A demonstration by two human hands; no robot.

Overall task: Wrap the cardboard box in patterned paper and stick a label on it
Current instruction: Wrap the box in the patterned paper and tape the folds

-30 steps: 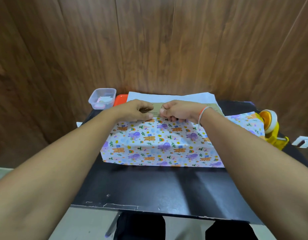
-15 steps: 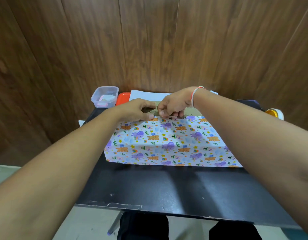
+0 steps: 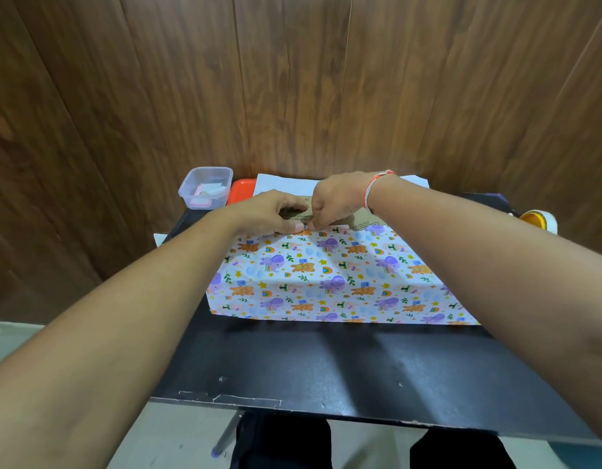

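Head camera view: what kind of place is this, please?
Probably a small indoor craft or packing desk, not a shop counter. A black table stands against a wood-panelled wall, with a tape roll and a clear plastic container beside the patterned paper.

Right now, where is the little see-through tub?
In the head view, the clear plastic tub sits at the table's far left corner, beside the orange tray, beyond the left hand.
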